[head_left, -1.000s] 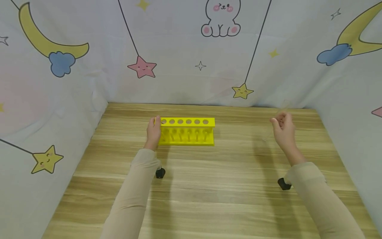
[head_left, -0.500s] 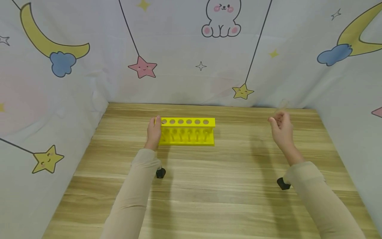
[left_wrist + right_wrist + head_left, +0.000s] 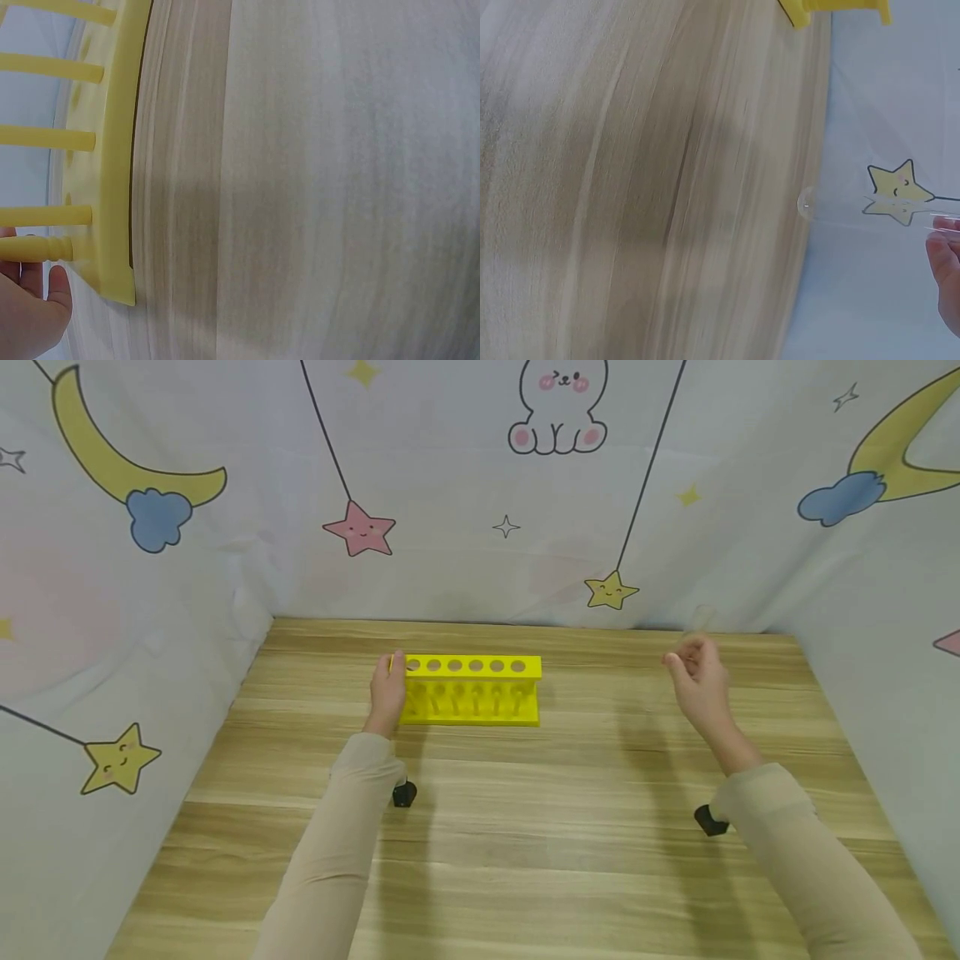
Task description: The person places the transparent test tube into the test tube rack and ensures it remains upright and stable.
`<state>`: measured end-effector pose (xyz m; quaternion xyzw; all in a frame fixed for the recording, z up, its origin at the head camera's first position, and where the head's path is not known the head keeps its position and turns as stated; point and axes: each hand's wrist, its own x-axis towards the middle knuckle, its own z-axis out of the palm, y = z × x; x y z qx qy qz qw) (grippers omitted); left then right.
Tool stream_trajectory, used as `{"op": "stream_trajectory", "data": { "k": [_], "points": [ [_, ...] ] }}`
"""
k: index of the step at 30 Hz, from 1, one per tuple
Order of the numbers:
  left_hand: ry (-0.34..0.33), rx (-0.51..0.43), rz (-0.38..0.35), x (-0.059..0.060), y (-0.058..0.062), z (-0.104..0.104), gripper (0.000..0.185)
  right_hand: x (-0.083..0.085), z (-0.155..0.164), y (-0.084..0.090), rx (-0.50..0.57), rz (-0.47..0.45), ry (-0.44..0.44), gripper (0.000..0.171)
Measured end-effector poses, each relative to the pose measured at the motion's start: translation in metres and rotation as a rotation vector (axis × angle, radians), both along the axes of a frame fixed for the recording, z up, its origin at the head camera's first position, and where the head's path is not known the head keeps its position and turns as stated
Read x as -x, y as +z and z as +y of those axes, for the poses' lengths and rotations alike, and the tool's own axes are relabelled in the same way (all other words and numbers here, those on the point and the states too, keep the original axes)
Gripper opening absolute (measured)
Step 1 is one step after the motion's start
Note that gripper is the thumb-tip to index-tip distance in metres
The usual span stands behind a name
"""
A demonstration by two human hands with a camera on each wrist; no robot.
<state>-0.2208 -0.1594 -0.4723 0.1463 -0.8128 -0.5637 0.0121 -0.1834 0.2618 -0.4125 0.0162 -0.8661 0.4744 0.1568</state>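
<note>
A yellow test tube rack [image 3: 480, 668] stands upright on the table, a row of round holes along its top and pegs on its base. My left hand [image 3: 387, 695] grips its left end. In the left wrist view, the fingers [image 3: 60, 289] of that hand curl around the rack's end post [image 3: 34, 249]. Off to the right of the rack, my right hand [image 3: 701, 689] pinches a clear test tube [image 3: 840, 213] above the table. The right wrist view shows the tube's rounded end pointing down towards the tabletop, and the rack [image 3: 802, 11] at the upper edge.
The wood-grain table [image 3: 555, 852] ends at a white cloth backdrop [image 3: 450, 577] printed with stars and moons, which also rises on both sides. A small black piece [image 3: 403, 794] shows at the left cuff, another black piece [image 3: 711, 820] at the right.
My right hand has drifted left towards the rack, with the test tube in its fingers. My left hand and the rack have stayed in place.
</note>
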Motion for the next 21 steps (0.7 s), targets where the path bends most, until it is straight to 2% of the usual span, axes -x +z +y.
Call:
{"op": "stream_trajectory", "data": {
  "k": [7,21],
  "points": [
    [-0.003,-0.003,0.006,0.001,0.0,0.0,0.054,-0.001,-0.008,0.003,0.007,0.013,0.019,0.015],
    [-0.009,0.0,-0.017,0.0,0.0,-0.001,0.056,-0.002,-0.026,0.011,-0.009,0.027,0.055,0.022]
  ]
}}
